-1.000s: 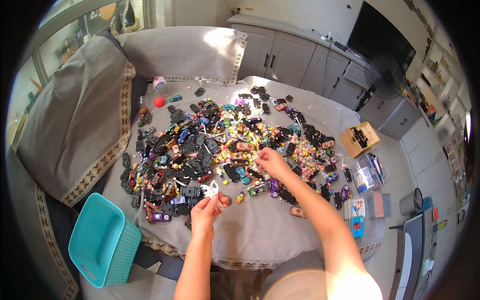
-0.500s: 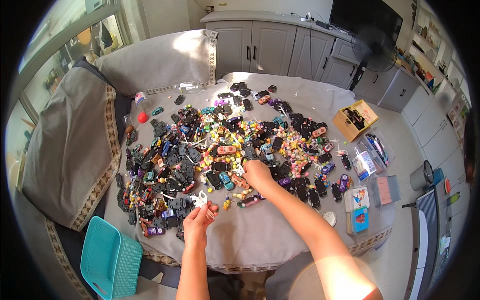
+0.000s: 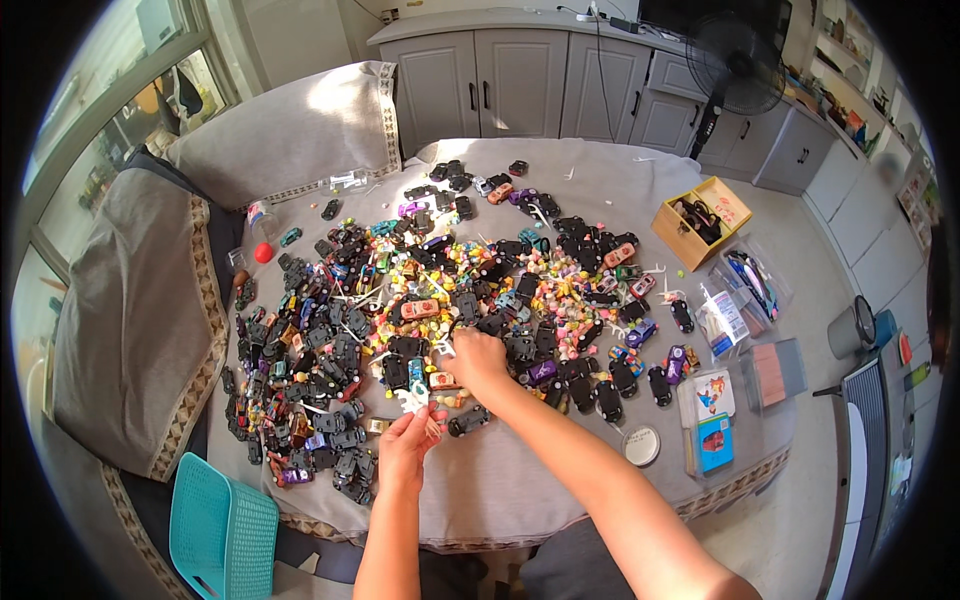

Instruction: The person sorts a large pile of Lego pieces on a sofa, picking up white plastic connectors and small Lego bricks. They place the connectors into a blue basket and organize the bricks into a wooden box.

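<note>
While left hand [image 3: 405,445] pinches white piece [image 3: 411,399], fingertips

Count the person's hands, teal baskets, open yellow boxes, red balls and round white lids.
Hands: 2 (left hand pinching a white piece, right hand)
Teal basket: 1
Open yellow box: 1
Red ball: 1
Round white lid: 1
Total: 6

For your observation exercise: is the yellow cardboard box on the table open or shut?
Open. The yellow box has no lid on, and dark items show inside it.
</note>
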`<action>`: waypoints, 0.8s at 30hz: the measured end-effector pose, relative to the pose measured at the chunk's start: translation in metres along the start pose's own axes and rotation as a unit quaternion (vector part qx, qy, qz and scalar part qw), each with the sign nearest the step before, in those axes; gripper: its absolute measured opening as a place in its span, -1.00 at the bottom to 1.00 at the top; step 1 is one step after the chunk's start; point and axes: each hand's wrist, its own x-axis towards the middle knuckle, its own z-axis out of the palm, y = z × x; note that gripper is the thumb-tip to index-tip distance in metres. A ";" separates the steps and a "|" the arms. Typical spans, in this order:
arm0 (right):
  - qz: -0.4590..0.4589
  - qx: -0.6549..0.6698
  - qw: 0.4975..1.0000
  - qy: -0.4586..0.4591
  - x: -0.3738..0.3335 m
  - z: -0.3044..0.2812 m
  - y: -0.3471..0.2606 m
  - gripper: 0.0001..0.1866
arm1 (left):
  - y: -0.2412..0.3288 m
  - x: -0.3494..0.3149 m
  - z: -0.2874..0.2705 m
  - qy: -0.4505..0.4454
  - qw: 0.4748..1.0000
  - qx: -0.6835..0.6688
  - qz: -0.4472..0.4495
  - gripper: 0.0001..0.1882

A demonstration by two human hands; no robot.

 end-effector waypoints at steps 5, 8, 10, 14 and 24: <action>0.003 0.070 0.996 0.050 -0.009 0.000 0.024 -0.75 | 0.004 -0.003 0.005 -0.027 1.000 -0.001 -0.010 -0.73; 0.066 0.165 0.984 -0.003 -0.015 -0.024 0.020 -0.72 | 0.008 -0.008 -0.002 -0.030 1.000 0.003 -0.001 -0.72; 0.047 0.240 0.969 0.031 -0.020 -0.027 0.028 -0.70 | 0.012 -0.011 -0.008 -0.035 0.999 0.005 0.003 -0.72; 0.052 0.301 0.952 -0.020 -0.028 -0.029 0.036 -0.74 | 0.019 -0.019 -0.022 -0.036 0.999 -0.012 0.010 -0.75; 0.101 0.273 0.956 -0.047 -0.066 -0.057 0.033 -0.78 | 0.004 -0.031 -0.035 -0.062 0.994 -0.048 0.071 -0.83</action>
